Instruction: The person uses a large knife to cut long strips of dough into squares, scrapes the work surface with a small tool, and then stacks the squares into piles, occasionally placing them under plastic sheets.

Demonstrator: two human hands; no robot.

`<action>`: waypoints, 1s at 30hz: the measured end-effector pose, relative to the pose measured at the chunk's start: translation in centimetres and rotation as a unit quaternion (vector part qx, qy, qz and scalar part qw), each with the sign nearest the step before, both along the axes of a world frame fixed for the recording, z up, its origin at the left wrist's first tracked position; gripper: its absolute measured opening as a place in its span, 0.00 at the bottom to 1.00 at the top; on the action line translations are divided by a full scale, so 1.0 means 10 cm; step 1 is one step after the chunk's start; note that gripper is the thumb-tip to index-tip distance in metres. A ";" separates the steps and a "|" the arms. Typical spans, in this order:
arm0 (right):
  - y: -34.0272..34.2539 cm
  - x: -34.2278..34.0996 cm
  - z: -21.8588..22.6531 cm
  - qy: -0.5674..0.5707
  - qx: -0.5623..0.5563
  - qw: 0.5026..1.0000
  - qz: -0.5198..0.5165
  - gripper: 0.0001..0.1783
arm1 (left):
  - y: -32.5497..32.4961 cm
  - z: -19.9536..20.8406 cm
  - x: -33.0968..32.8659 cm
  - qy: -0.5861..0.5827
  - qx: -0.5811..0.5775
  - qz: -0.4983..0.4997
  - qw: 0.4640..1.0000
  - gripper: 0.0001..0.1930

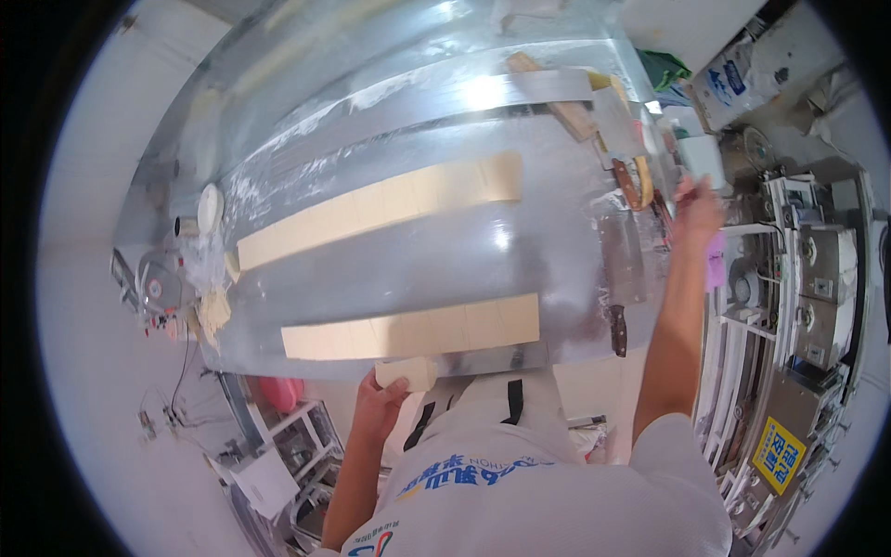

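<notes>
My left hand point(382, 399) is closed on a pale dough piece point(406, 374) at the table's near edge, with the thumb on its side. Just beyond it lies a long dough strip point(413, 327) with cut lines across it. Farther back, a second dough strip point(380, 210) runs roughly parallel. My right hand point(698, 212) reaches out past the table's right edge, close to a pale container point(702, 156). Motion smears its fingers, so whether it holds anything is unclear.
A cleaver with a dark handle point(619, 330) lies on the metal table point(445, 260) at the right. Beyond it are wooden-handled tools point(627, 184) and a wooden bar point(557, 97). Dough scraps point(215, 314) sit at the left edge. Metal equipment point(821, 278) stands to the right.
</notes>
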State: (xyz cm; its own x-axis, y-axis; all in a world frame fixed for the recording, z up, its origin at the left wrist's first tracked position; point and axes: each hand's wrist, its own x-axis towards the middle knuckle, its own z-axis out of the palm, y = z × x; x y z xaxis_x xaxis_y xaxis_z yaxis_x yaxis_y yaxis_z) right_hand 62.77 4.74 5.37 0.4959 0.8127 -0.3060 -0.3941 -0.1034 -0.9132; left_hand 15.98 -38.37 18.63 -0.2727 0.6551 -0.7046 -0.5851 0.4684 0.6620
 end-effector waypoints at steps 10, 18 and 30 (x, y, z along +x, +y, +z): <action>1.13 1.46 -1.01 0.074 -0.202 0.973 0.085 0.22 | -0.27 0.25 -0.71 0.023 0.023 0.094 0.995 0.24; -1.03 -0.66 -0.21 -0.015 -0.139 0.972 0.190 0.14 | -0.83 -0.18 -3.22 0.049 0.121 0.291 0.948 0.22; -2.93 -3.63 0.26 -0.092 -0.178 0.949 0.244 0.10 | -0.78 -1.56 -6.99 0.524 -0.193 0.060 0.827 0.20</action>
State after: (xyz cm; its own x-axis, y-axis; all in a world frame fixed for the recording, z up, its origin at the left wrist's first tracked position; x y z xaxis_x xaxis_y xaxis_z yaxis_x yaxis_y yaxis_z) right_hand 26.51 -24.54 7.99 0.1590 0.8208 -0.5487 -0.0578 -0.5471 -0.8351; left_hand -53.93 -46.18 3.01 -0.9131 0.3609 -0.1899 0.1588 0.7435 0.6496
